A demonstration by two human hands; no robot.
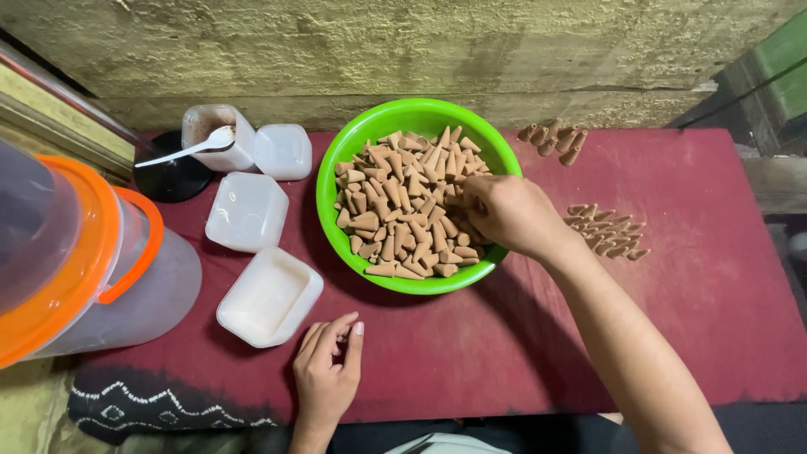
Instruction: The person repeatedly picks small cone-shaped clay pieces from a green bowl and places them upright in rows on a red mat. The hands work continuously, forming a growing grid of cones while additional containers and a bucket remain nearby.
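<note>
1. Overhead, the right hand (pixel 508 214) reached across from the lower right, forearm stretched, knuckles up, fingers curled down into the tan cones (pixel 403 210) heaped in the green bowl (pixel 336 160); whether it gripped any cannot be told.
2. Meanwhile the left hand (pixel 326 370) rested on the red surface (pixel 714 277), loosely open and holding nothing, just beside a white square container (pixel 269 296).

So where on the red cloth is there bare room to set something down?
Bare cloth lies in front of the green bowl, between the left hand and right forearm, and at the far right beyond the lower row of cones. Crowded: the white tubs and orange-rimmed bucket left of the bowl.
</note>
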